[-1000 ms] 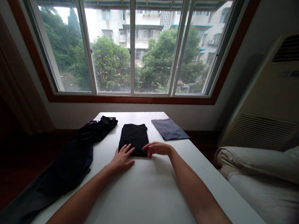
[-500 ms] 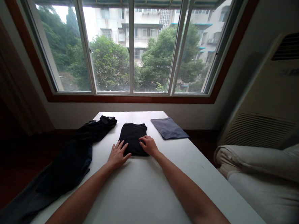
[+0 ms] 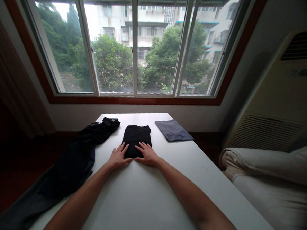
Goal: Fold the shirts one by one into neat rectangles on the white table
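A black folded garment (image 3: 137,136) lies flat on the white table (image 3: 142,204) in front of me; its exact kind I cannot tell. My left hand (image 3: 118,157) rests at its near left corner, fingers spread over the edge of the cloth. At the near right corner, my right hand (image 3: 147,154) lies flat with fingers apart on the fabric. The two thumbs point toward each other along the near edge. Neither hand grips anything. To the right of the black garment is a grey-blue folded cloth (image 3: 173,130), apart from both hands.
Dark crumpled clothes (image 3: 75,162) lie along the table's left edge and hang over it. A pale sofa (image 3: 264,167) stands at the right, with a floor-standing air conditioner (image 3: 276,101) behind it. Beyond the table's far end is a wide window (image 3: 136,58).
My right hand has come down and flattened from the garment's right side to its near edge. My left hand has shifted slightly left. The garment's near right part now looks tidier.
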`<action>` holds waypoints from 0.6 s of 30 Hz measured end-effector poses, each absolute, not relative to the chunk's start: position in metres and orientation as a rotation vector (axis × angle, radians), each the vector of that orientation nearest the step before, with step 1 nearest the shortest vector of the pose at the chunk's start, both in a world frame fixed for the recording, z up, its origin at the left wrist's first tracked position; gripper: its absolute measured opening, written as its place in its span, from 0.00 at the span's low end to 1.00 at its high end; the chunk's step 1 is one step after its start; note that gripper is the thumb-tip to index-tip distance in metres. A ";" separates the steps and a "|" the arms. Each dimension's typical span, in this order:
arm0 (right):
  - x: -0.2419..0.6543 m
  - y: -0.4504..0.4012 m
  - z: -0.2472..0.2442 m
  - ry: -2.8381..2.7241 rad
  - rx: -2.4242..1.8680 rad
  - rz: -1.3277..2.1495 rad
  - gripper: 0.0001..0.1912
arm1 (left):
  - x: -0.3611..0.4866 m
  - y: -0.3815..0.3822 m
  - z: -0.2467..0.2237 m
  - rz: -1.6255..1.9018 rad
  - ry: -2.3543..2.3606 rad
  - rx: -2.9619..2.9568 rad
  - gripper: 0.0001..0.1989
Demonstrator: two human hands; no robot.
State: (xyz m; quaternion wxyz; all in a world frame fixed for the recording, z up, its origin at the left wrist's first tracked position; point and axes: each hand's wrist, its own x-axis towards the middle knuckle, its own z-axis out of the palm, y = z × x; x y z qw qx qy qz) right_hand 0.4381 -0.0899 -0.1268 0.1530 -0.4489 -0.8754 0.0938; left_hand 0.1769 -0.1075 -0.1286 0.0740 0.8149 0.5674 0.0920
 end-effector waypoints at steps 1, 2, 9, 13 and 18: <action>0.438 -0.090 -0.127 -2.497 -1.294 0.258 0.44 | 0.176 -0.107 -0.127 0.275 1.707 2.449 0.47; 0.437 -0.090 -0.128 -2.485 -1.300 0.246 0.43 | 0.175 -0.107 -0.126 0.272 1.714 2.452 0.46; 0.434 -0.093 -0.129 -2.465 -1.293 0.174 0.40 | 0.173 -0.104 -0.121 0.270 1.725 2.479 0.43; 0.434 -0.094 -0.128 -2.465 -1.293 0.165 0.40 | 0.172 -0.103 -0.125 0.421 1.739 2.464 0.37; 0.434 -0.094 -0.127 -2.466 -1.285 0.149 0.40 | 0.169 -0.105 -0.123 0.749 1.643 2.579 0.33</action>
